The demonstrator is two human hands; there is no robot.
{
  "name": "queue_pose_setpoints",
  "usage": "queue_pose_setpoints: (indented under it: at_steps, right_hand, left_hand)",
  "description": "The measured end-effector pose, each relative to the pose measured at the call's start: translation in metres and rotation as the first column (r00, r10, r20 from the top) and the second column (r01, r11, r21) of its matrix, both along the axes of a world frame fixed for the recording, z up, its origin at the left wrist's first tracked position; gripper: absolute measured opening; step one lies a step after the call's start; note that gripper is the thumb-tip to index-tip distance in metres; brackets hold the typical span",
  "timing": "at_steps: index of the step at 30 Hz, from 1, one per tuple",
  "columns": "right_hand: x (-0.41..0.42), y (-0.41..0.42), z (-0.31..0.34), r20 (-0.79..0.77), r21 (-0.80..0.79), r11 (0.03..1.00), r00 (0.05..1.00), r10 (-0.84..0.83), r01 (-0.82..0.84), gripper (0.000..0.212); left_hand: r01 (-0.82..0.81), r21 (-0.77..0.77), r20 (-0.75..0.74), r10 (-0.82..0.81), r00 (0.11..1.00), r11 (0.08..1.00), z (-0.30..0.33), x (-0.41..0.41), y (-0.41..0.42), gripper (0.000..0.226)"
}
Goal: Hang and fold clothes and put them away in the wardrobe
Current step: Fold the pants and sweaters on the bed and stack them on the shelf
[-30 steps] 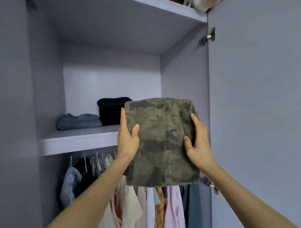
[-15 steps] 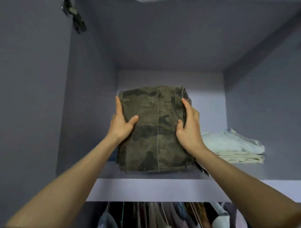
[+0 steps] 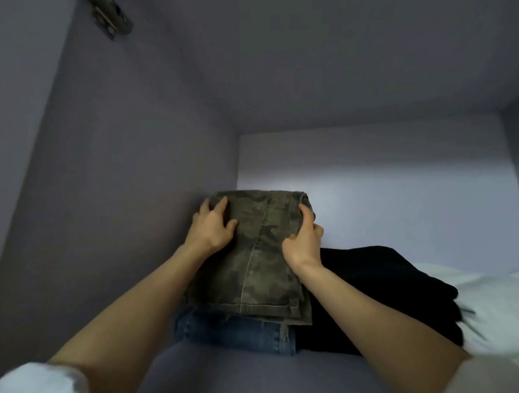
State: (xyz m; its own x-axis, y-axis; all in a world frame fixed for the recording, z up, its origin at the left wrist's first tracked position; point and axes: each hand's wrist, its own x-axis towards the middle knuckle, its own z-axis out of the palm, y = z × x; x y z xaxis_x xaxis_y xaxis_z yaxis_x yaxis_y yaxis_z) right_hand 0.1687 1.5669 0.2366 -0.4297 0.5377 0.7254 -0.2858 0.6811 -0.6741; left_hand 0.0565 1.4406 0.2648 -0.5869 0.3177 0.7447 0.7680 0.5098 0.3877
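A folded camouflage garment [image 3: 259, 255] lies on top of folded blue jeans [image 3: 233, 332] on the wardrobe shelf [image 3: 246, 375], close to the left inner wall. My left hand [image 3: 211, 227] holds its far left side, thumb on top and fingers spread over the edge. My right hand [image 3: 305, 240] grips its right side with curled fingers and the thumb pressed on the top.
A folded black garment [image 3: 381, 288] lies right beside the stack, and white folded cloth [image 3: 495, 307] lies further right. The left wardrobe wall [image 3: 120, 191] stands just beside the stack, with a door hinge [image 3: 109, 11] high up. The back wall [image 3: 385, 194] is behind.
Both hands have carried the camouflage garment deeper into the shelf compartment and lowered it onto the blue jeans. The view has moved closer in, and the black garment has come into sight.
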Motion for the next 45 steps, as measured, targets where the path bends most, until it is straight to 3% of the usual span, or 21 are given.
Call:
queue_pose_setpoints:
  at_steps: [4,6,8,11,12,14,15,16,18,22,27,30,33,36,39,45]
  right_hand:
    - [-0.048,0.027,-0.007,0.207,-0.126,0.991,0.978,-0.011,0.038,0.067]
    - [-0.057,0.038,-0.012,0.373,-0.11,0.991,0.927,-0.034,0.08,0.062]
    - [-0.061,0.044,-0.017,0.523,0.037,0.99,0.841,-0.136,0.137,0.056]
    - [-0.063,0.036,-0.023,0.613,0.266,0.955,0.742,-0.27,0.128,0.054]
    - [-0.061,0.033,-0.026,0.591,0.392,0.908,0.717,-0.37,0.145,0.055]
    - [-0.05,0.023,-0.035,0.424,0.69,0.701,0.686,-0.591,0.178,0.055]
    - [-0.045,0.019,-0.042,0.354,0.771,0.618,0.701,-0.619,0.156,0.056]
    - [-0.039,0.014,-0.051,0.362,0.793,0.598,0.703,-0.612,0.112,0.059]
    - [-0.034,0.009,-0.066,0.496,0.751,0.66,0.644,-0.582,0.018,0.066]
    - [-0.039,0.017,-0.076,0.652,0.646,0.761,0.558,-0.514,-0.054,0.071]
    - [-0.038,0.009,-0.072,0.702,0.652,0.75,0.46,-0.544,-0.107,0.066]
    - [-0.017,-0.006,-0.067,0.721,0.653,0.741,0.428,-0.545,-0.156,0.064]
    - [0.01,-0.021,-0.064,0.712,0.62,0.765,0.533,-0.457,-0.173,0.059]
    - [0.046,-0.036,-0.07,0.634,0.584,0.799,0.695,-0.341,-0.14,0.041]
    - [0.093,-0.062,-0.085,0.54,0.589,0.803,0.786,-0.302,-0.096,0.021]
    - [0.169,-0.107,-0.127,0.284,0.52,0.853,0.951,-0.124,-0.044,0.033]
  left_hand:
    - [-0.116,-0.28,-0.074,0.099,0.992,0.953,-0.017,-0.018,0.019,0.055]
    - [-0.089,-0.367,-0.044,0.079,0.996,0.926,-0.027,-0.026,0.018,0.05]
    - [-0.005,-0.401,0.052,0.028,0.998,0.916,-0.041,-0.035,0.014,0.05]
    - [0.039,-0.517,0.14,0.039,0.989,0.855,-0.068,-0.043,0.011,0.054]
    - [0.021,-0.538,0.127,0.056,0.99,0.843,-0.075,-0.044,0.011,0.053]
    - [-0.038,-0.517,0.041,0.069,0.997,0.855,-0.079,-0.043,0.011,0.051]
    - [-0.071,-0.498,-0.025,0.067,0.997,0.864,-0.08,-0.041,0.01,0.051]
    - [-0.098,-0.489,-0.091,0.061,0.994,0.867,-0.081,-0.039,0.01,0.051]
    - [-0.105,-0.516,-0.137,0.039,0.99,0.85,-0.086,-0.038,0.008,0.051]
    - [-0.017,-0.612,0.061,0.069,0.996,0.791,-0.095,-0.04,0.007,0.055]
    - [-0.018,-0.634,0.122,0.123,0.985,0.773,-0.105,-0.039,0.004,0.057]
    - [0.029,-0.509,0.151,0.055,0.987,0.86,-0.103,-0.031,-0.015,0.058]
    - [0.028,-0.317,0.073,-0.005,0.997,0.948,-0.099,-0.005,-0.036,0.051]
    - [0.022,-0.205,0.009,-0.02,1.0,0.979,-0.104,0.035,-0.052,0.049]
    - [0.052,-0.11,0.025,-0.049,0.998,0.993,-0.119,0.074,-0.073,0.046]
    - [0.086,0.017,0.005,-0.086,0.996,0.996,-0.159,0.152,-0.11,0.042]
